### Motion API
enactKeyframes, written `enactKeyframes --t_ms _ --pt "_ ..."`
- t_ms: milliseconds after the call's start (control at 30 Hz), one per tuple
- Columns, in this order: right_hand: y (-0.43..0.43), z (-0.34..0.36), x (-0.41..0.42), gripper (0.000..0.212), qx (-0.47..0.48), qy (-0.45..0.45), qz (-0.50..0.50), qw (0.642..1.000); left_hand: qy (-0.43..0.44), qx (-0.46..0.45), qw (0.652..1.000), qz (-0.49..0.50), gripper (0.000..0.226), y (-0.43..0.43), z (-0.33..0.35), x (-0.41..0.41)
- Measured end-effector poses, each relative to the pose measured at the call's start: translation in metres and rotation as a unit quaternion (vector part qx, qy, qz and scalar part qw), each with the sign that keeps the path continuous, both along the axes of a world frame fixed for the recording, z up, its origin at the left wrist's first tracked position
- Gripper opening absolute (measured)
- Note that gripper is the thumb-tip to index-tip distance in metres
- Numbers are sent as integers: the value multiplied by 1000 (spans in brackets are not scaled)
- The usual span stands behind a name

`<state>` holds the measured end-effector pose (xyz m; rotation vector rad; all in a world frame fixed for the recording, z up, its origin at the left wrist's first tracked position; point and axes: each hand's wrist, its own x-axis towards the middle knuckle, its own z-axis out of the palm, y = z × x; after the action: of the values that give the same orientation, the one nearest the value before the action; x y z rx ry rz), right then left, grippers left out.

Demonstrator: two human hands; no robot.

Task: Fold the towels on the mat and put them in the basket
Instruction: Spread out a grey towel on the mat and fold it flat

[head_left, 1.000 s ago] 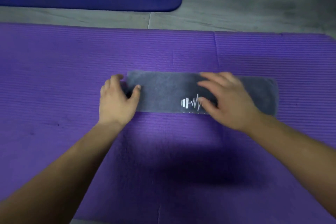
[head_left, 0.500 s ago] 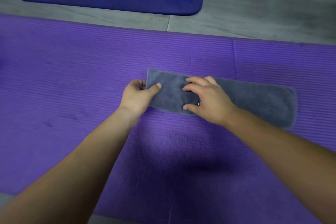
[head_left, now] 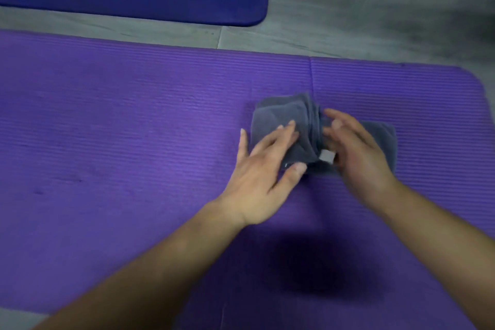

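Towel (head_left: 278,120) lies bunched under left hand (head_left: 257,177), fingers spread flat; right hand (head_left: 359,153) touches its fold, grip unclear.
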<state>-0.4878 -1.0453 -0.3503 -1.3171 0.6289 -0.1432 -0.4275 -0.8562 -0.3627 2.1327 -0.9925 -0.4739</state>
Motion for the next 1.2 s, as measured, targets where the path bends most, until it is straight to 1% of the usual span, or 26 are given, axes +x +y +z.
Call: enactKeyframes --t_ms 33,100,133,200,267,333,400,467,533,600,667,733,800,833,900,967,1000,1033,1100,1133,1167,1200 --pt "-6 -5 -8 27 -25 7 3 1000 -18 20 999 -24 75 -9 0 -3" --pt "-14 -17 -22 35 -109 27 34 993 -41 40 997 -53 73 -25 -2 -7" --pt "-15 -23 -27 43 -153 33 63 986 -56 42 996 -47 71 -30 -4 -6" --pt "-18 -31 -32 55 -241 53 117 962 -101 28 995 2 67 -35 -6 1" --pt "-18 -32 -31 57 -303 70 149 939 -117 39 991 51 66 -38 -6 12" --pt "-17 -31 -29 57 -355 78 161 917 -106 98 988 52 66 -38 -11 22" --pt "-14 -31 -29 58 -436 94 179 877 -119 140 983 20 66 -38 -18 26" --pt "-11 -30 -32 60 -497 126 202 834 -112 155 981 3 64 -40 -22 24" --pt "-8 -29 -36 66 -526 150 228 805 -92 172 981 7 62 -41 -27 21" --pt "-6 -31 -39 75 -549 156 263 778 -103 189 977 7 65 -41 -30 20" --pt "-5 -37 -43 80 -582 168 304 736 -105 197 975 -4 70 -39 -29 22" --pt "-6 -45 -46 79 -618 178 325 694 -84 196 977 -19 70 -36 -27 28" --pt "-6 -48 -46 77 -639 179 327 672 -48 183 982 -25 71 -33 -25 33" --pt "-6 -48 -46 77 -641 181 329 669 -34 171 985 -18 73 -33 -24 33" --pt "-7 -47 -44 78 -633 181 330 677 -25 158 987 28 80 -38 -21 31" --pt "-6 -44 -44 80 -622 185 333 684 -19 147 981 128 87 -43 -20 27" --pt "-5 -41 -43 82 -611 187 335 693 7 124 975 185 86 -44 -19 26" --pt "-5 -36 -41 84 -591 188 331 711 53 96 965 238 81 -45 -20 28" --pt "-7 -26 -35 87 -551 180 294 760 170 78 931 312 70 -46 -19 32" --pt "-8 -21 -33 81 -546 162 265 778 217 85 916 327 65 -46 -19 35" --pt "-9 -16 -31 71 -557 137 240 783 244 92 908 328 60 -45 -19 37" --pt "-8 -13 -30 63 -573 115 226 779 256 92 906 323 54 -44 -19 38"
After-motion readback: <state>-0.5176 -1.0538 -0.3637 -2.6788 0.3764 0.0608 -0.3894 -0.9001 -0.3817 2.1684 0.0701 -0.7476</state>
